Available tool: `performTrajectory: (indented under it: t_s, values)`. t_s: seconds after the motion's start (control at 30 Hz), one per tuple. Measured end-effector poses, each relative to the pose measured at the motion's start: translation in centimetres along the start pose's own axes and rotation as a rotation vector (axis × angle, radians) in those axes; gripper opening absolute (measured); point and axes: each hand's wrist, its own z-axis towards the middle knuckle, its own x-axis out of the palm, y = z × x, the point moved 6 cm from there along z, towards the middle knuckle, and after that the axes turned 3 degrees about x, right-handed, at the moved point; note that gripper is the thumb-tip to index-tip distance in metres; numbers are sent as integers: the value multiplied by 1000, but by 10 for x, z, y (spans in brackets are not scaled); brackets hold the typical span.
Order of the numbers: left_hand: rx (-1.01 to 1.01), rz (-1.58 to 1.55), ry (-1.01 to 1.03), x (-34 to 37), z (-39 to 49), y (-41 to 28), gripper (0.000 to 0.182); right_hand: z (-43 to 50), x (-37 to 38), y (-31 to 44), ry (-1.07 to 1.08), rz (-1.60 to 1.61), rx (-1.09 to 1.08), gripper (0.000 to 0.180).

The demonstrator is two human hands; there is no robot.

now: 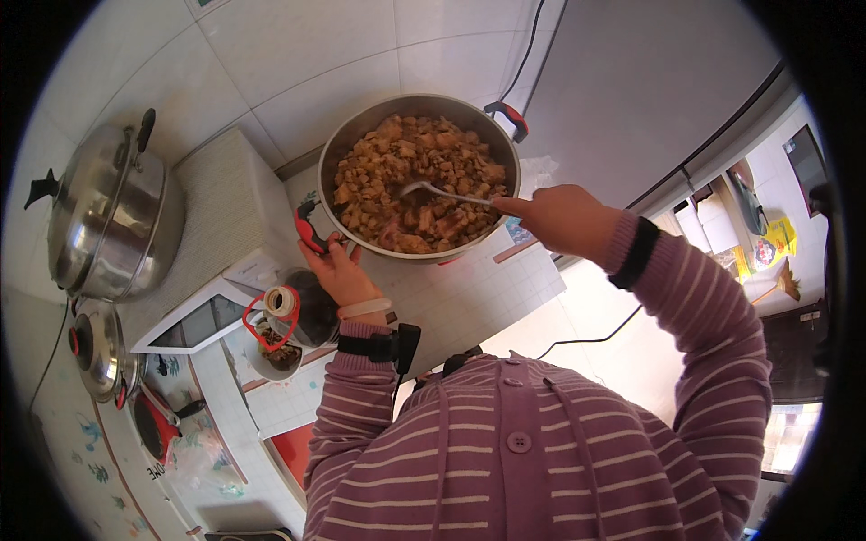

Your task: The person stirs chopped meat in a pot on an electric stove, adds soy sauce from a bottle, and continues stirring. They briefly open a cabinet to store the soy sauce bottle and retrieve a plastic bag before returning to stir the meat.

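Observation:
A wide metal pot (325,177) with red-and-black side handles stands on the counter, holding chunks of browned food (433,155) in some dark liquid. My right hand (558,220) grips a metal spoon (457,196) by its handle, over the pot's right rim; the spoon's bowl end rests in the food near the middle. My left hand (345,274) holds the pot's left handle (310,228), with its fingers at the lower end. Just below and left of that hand stands a large dark bottle (311,308) with an uncapped mouth and a red carrying loop.
A bowl (277,368) with food scraps stands behind the bottle. At left, a white appliance (216,196) stands beside a large steel steamer pot (122,223) and a smaller lidded pot (101,351). A tall grey panel (629,81) rises at right. A black cord (595,340) runs below my right arm.

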Motion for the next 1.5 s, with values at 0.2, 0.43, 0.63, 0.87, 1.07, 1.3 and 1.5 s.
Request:
performTrajectory:
  t_s: [0.2,0.43,0.63,0.87,1.07,1.3,1.5]
  values:
    - [-15,13,-2,2,-1,-3,59,6,-32,-22,-67,-198,53,44]
    - [-23,-12,-4,7,-5,-9,56,24,-44,-6,82,-346,-83,50]
    - [-31,-3,8,5,-3,-6,59,-13,-81,-33,94,-420,-7,48]
    - [-40,16,0,5,-4,-8,59,-77,-108,-46,-52,-450,-9,42]
    - [-40,-27,4,7,-4,-11,54,-93,-111,-42,60,-479,-50,39]
    - [-18,-39,5,8,-5,-10,54,-64,-65,-26,63,-375,-130,44]
    - [-22,14,6,4,-6,-13,57,-28,-10,-11,-77,-225,-15,46]
